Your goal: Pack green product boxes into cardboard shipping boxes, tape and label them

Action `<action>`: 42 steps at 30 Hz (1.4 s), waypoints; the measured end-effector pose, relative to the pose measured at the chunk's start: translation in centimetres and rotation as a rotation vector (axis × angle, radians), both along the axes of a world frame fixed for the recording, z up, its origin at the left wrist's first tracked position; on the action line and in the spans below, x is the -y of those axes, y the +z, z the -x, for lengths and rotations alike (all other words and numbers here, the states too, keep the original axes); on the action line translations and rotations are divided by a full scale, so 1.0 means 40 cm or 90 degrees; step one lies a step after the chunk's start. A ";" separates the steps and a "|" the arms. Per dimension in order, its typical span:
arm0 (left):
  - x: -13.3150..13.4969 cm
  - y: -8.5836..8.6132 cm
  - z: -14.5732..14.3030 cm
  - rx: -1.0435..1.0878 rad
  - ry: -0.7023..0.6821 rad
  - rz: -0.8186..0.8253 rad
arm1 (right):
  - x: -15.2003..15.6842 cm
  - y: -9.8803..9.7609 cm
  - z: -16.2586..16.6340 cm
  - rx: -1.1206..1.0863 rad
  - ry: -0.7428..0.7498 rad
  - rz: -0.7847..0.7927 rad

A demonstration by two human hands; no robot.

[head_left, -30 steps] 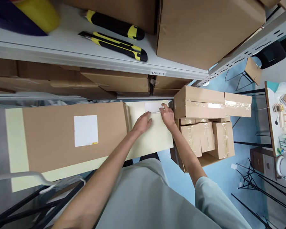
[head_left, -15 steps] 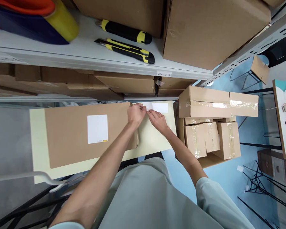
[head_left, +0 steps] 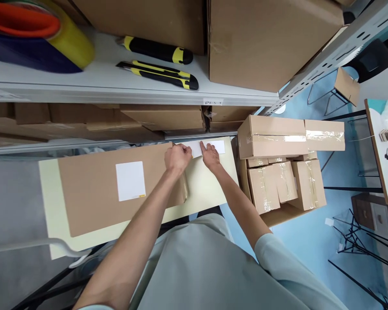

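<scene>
A long flat cardboard box (head_left: 93, 189) with a square white label (head_left: 130, 181) lies on a pale yellow table (head_left: 210, 189). A narrow white strip (head_left: 218, 147) lies on the table by the box's right end. My left hand (head_left: 176, 158) is curled at the box's right edge and pinches the strip's left end. My right hand (head_left: 210, 155) rests on the strip's middle with fingers pressed flat and together.
A grey shelf (head_left: 116, 86) above holds two yellow-black utility knives (head_left: 158, 75), a yellow tape roll (head_left: 71, 43) and large cardboard boxes (head_left: 271, 38). A stack of taped cartons (head_left: 284, 172) stands right of the table. Blue floor, black stands and a cluttered desk lie at the right.
A second ago both hands lay spread near the strip. My left hand then closed on the strip's left end, and my right hand has slid onto its middle.
</scene>
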State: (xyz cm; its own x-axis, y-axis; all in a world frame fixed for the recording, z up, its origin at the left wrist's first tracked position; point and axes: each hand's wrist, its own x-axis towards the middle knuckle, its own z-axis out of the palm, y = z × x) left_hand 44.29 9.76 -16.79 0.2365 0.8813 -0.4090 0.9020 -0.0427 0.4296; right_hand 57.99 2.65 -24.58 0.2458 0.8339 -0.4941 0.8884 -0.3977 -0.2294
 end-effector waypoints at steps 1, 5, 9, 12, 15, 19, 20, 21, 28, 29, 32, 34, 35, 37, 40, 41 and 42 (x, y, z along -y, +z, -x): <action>-0.001 -0.005 0.000 0.001 0.006 0.003 | 0.000 -0.001 -0.002 -0.005 -0.001 0.001; -0.005 -0.015 0.001 0.001 0.015 0.024 | 0.001 -0.004 -0.009 -0.024 -0.010 0.007; 0.005 0.004 -0.003 -0.004 0.000 0.019 | 0.002 -0.004 -0.008 -0.045 -0.036 0.010; 0.018 0.034 -0.005 -0.002 -0.007 0.011 | 0.001 0.005 -0.004 -0.061 -0.055 0.010; 0.033 0.065 0.003 0.015 -0.004 0.002 | -0.001 0.018 0.000 -0.072 -0.063 0.006; 0.065 0.109 0.039 0.060 0.014 -0.005 | -0.003 0.031 0.004 -0.088 -0.071 0.006; 0.078 0.121 0.054 0.077 0.018 -0.005 | -0.002 0.034 0.005 -0.092 -0.073 0.007; 0.092 0.135 0.073 0.096 0.022 -0.003 | -0.002 0.037 0.006 -0.095 -0.075 0.008; 0.209 0.235 0.274 0.280 -0.007 0.069 | 0.003 0.073 0.014 -0.126 -0.102 0.006; 0.223 0.246 0.307 0.308 0.000 0.088 | 0.004 0.083 0.013 -0.130 -0.108 0.000; 0.254 0.273 0.405 0.401 0.054 0.141 | 0.020 0.128 0.015 -0.146 -0.130 -0.034; 0.267 0.286 0.463 0.439 0.096 0.145 | 0.051 0.170 0.027 -0.164 -0.142 -0.073; 0.271 0.291 0.490 0.450 0.114 0.140 | 0.075 0.194 0.039 -0.172 -0.145 -0.097; 0.273 0.297 0.535 0.467 0.147 0.129 | 0.136 0.244 0.083 -0.187 -0.152 -0.157; 0.267 0.302 0.584 0.492 0.158 0.134 | 0.241 0.318 0.191 -0.278 -0.184 -0.334; 0.262 0.303 0.596 0.499 0.146 0.142 | 0.273 0.341 0.235 -0.343 -0.181 -0.397; 0.257 0.304 0.607 0.504 0.130 0.151 | 0.299 0.363 0.280 -0.384 -0.168 -0.421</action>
State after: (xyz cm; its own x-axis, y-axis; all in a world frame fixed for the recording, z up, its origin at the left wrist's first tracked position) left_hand 20.03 -0.53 -4.63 0.3772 0.8493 -0.3694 0.3119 0.2591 0.9141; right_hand 46.81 -9.31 -10.05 0.3236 0.9451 -0.0451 0.4443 -0.1938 -0.8746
